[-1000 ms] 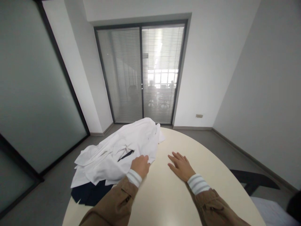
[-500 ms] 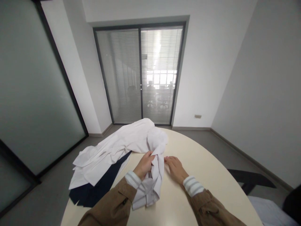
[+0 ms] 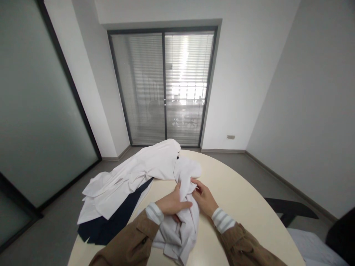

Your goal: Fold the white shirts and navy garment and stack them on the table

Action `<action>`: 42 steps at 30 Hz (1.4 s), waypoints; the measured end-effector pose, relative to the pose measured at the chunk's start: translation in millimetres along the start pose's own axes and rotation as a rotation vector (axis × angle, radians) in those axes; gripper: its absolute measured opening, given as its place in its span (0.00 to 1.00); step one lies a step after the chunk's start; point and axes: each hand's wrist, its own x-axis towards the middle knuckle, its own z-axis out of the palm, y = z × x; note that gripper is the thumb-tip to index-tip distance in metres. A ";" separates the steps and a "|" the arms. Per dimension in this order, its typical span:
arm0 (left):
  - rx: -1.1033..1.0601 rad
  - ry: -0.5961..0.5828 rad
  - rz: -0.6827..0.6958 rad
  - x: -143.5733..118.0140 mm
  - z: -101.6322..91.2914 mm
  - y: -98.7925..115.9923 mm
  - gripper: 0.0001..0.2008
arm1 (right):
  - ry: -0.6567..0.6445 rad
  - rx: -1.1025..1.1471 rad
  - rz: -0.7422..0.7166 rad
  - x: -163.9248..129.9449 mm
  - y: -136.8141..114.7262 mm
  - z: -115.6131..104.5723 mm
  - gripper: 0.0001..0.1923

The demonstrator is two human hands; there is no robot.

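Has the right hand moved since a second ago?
Yes. The right hand has left the bare table and slid leftward to grip the white garment, meeting the left hand.

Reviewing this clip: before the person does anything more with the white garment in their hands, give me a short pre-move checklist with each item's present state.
1. Left hand has a grip on the white garment: ok, fingers lie closed over the cloth.
2. Right hand also has the garment: ok, fingertips pinch its upper fold.
3. Garment separated from the white pile: cannot tell, its top lies right against the pile.
4. Bare table surface beside the hands: ok, the right side shows bare.
5. Dark navy cloth secure on the table: not ok, it overhangs the left edge.
6. Garment's collar or sleeves identified: cannot tell, it is bunched.
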 end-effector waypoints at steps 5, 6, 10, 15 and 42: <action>0.234 0.359 0.016 11.7 -9.7 -15.7 0.34 | -0.142 -0.108 -0.070 -7.5 -15.0 7.0 0.12; 0.252 0.384 0.011 14.3 -12.3 -21.1 0.28 | -0.151 -0.108 -0.061 -8.3 -15.3 8.5 0.11; 0.174 0.531 -0.073 27.5 -29.3 -44.4 0.08 | -0.110 -0.075 -0.026 -8.3 -11.7 11.6 0.06; 0.086 0.730 -0.206 44.2 -56.8 -77.8 0.10 | 0.214 -0.072 0.096 -1.1 -0.1 2.7 0.08; 0.052 0.650 0.130 35.4 -46.6 -68.5 0.19 | -0.038 -0.566 0.298 3.2 5.4 -19.6 0.30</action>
